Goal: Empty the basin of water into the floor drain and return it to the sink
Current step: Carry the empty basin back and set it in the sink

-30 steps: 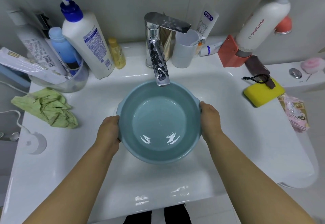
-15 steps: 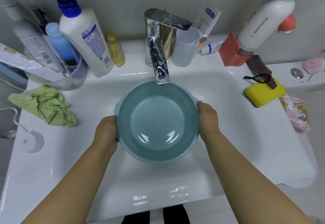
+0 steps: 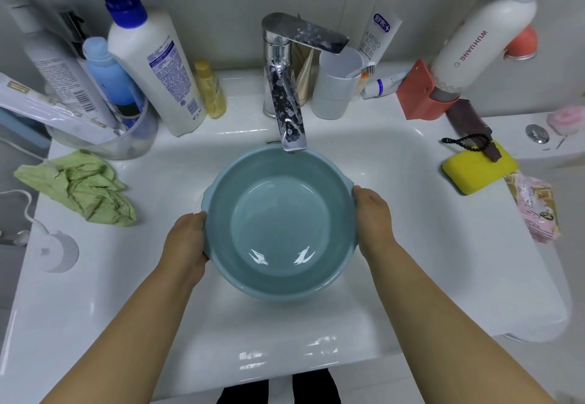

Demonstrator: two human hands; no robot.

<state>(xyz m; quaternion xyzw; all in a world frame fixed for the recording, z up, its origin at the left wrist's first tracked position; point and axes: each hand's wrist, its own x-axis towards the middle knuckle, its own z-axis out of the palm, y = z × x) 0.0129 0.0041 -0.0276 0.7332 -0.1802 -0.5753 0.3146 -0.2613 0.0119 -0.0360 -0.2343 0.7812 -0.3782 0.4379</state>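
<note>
A round blue-grey basin [image 3: 278, 229] with shallow water in its bottom sits in the white sink [image 3: 395, 166], just under the chrome tap spout [image 3: 286, 112]. My left hand [image 3: 186, 242] grips the basin's left rim, fingers curled under it out of sight. My right hand [image 3: 373, 216] grips the right rim beside the small handle lug. The floor drain is not in view.
Bottles [image 3: 155, 67] and a clear holder crowd the back left; a green cloth [image 3: 79, 188] lies on the left ledge. A cup [image 3: 337, 86], red holder [image 3: 421, 93], white bottle [image 3: 481, 36], yellow sponge [image 3: 478, 169] and comb stand right. A toilet tank [image 3: 538, 137] is far right.
The basin and both hands have hardly moved; the view has shifted slightly, and the basin sits a touch higher in the frame.
</note>
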